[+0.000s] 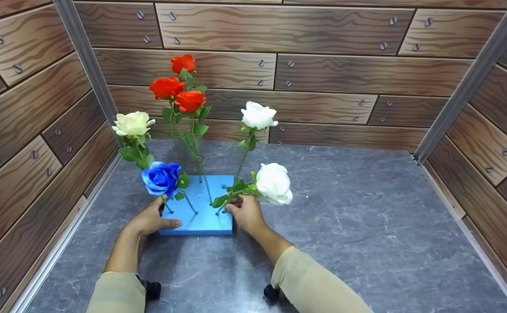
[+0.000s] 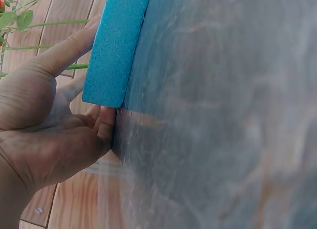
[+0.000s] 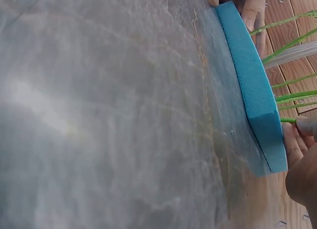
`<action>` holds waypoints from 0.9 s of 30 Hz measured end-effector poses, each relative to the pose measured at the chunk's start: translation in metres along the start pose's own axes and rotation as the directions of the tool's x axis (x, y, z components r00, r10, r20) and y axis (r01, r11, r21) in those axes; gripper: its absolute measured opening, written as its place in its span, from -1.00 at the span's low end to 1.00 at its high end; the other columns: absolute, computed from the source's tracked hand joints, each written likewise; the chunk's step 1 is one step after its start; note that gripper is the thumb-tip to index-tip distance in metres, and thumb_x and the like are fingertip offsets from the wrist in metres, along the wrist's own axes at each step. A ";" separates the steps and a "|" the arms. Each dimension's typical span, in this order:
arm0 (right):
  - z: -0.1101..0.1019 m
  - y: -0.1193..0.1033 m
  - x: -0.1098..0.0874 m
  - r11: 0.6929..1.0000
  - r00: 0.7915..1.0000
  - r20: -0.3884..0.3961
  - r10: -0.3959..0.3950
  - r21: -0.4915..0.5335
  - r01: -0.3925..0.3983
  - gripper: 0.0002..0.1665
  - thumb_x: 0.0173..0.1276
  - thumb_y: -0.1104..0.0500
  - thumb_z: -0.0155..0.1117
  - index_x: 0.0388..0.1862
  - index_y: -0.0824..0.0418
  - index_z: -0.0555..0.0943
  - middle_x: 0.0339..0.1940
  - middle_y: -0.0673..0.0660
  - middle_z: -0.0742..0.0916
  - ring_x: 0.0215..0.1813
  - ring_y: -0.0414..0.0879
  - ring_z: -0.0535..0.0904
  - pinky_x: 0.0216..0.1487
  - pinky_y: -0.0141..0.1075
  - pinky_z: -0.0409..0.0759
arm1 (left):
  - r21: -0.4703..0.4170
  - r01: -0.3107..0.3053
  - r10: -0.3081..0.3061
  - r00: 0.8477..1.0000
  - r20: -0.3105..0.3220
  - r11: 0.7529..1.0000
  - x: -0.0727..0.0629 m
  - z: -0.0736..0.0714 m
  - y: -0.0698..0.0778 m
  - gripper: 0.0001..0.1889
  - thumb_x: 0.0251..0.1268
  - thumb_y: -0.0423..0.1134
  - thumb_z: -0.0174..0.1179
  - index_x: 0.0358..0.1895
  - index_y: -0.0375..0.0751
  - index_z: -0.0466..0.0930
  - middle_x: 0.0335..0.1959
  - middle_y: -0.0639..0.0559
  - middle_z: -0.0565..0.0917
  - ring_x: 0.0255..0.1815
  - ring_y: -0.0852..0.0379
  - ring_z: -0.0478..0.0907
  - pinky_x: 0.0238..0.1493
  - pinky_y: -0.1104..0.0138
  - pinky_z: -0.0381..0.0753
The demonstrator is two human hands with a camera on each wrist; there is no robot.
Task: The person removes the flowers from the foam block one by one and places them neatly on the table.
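A blue foam block [image 1: 199, 226] lies flat on the table with several artificial roses standing in its top. My left hand [image 1: 149, 218] holds the block's left side, thumb over the top face and the other fingers down along the edge. At the right edge, my right hand [image 1: 250, 215] pinches a green stem [image 3: 288, 120] between thumb and fingers, low and close to the foam. A white rose [image 1: 274, 183] leans out to the right just above this hand. Beside my left hand rises a blue rose [image 1: 161, 178].
A second white rose [image 1: 258, 115] stands farther back. Red roses [image 1: 166, 88] rise tallest from the block, and a cream rose [image 1: 133, 124] leans left. Wood-patterned walls [image 1: 218, 30] enclose the grey marbled table [image 1: 357, 226] at the back and both sides.
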State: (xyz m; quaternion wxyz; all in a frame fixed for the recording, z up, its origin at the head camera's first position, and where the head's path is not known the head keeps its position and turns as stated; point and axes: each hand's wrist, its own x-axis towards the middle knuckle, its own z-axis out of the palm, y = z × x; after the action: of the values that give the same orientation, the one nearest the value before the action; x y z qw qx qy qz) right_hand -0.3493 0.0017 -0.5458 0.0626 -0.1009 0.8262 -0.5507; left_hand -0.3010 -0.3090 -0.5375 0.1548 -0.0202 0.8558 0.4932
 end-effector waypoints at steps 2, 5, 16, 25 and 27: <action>0.000 0.000 0.000 1.000 1.000 0.001 0.004 0.000 -0.004 -0.62 0.56 0.26 0.40 0.24 0.45 0.69 -0.02 0.26 0.86 0.05 0.05 0.83 0.05 -0.20 0.83 | -0.004 0.001 -0.001 1.000 -0.002 1.000 0.000 0.000 0.000 0.39 0.27 -0.08 0.62 0.78 -0.36 -0.41 0.76 -0.58 -0.18 0.79 -0.55 -0.24 0.75 -0.32 0.03; 0.001 0.001 0.000 1.000 1.000 -0.006 -0.005 -0.002 0.005 -0.62 0.56 0.25 0.40 0.23 0.45 0.70 -0.03 0.27 0.87 0.03 0.04 0.83 0.03 -0.20 0.83 | 0.005 0.000 0.000 1.000 -0.006 1.000 0.001 0.001 0.000 0.40 0.26 -0.07 0.62 0.77 -0.37 -0.42 0.76 -0.59 -0.19 0.79 -0.56 -0.25 0.75 -0.33 0.00; -0.001 -0.003 -0.002 0.996 0.996 0.000 -0.094 0.004 0.094 -0.71 0.60 0.32 0.30 0.19 0.36 0.76 0.05 0.33 0.86 -0.01 0.06 0.85 -0.05 -0.24 0.84 | 0.038 0.007 -0.007 1.000 -0.001 0.999 0.000 -0.002 0.002 0.45 0.24 -0.06 0.64 0.76 -0.40 -0.48 0.75 -0.61 -0.18 0.77 -0.59 -0.24 0.75 -0.34 0.00; -0.008 -0.013 -0.002 0.982 0.981 -0.100 -0.165 0.073 0.172 -0.65 0.54 0.38 0.28 0.25 0.40 0.71 0.13 0.38 0.81 0.11 0.14 0.79 0.10 -0.04 0.84 | -0.006 0.009 -0.009 1.000 -0.002 1.000 0.001 0.000 0.000 0.43 0.25 -0.09 0.63 0.77 -0.34 -0.47 0.76 -0.59 -0.18 0.78 -0.56 -0.25 0.75 -0.33 0.01; -0.011 -0.014 -0.002 0.966 0.978 -0.085 -0.193 0.156 0.204 -0.60 0.56 0.40 0.27 0.33 0.36 0.67 0.13 0.38 0.79 0.00 0.10 0.80 0.02 0.00 0.86 | -0.017 0.013 -0.013 1.000 0.005 1.000 0.000 0.000 -0.001 0.43 0.26 -0.09 0.62 0.77 -0.33 -0.49 0.76 -0.59 -0.19 0.78 -0.56 -0.25 0.75 -0.33 0.03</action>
State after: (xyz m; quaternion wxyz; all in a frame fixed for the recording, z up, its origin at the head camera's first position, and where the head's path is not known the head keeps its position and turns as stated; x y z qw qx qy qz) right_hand -0.3483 0.0066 -0.5292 -0.0134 -0.1584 0.7655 -0.6234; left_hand -0.3007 -0.3098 -0.5383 0.1601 -0.0256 0.8510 0.4996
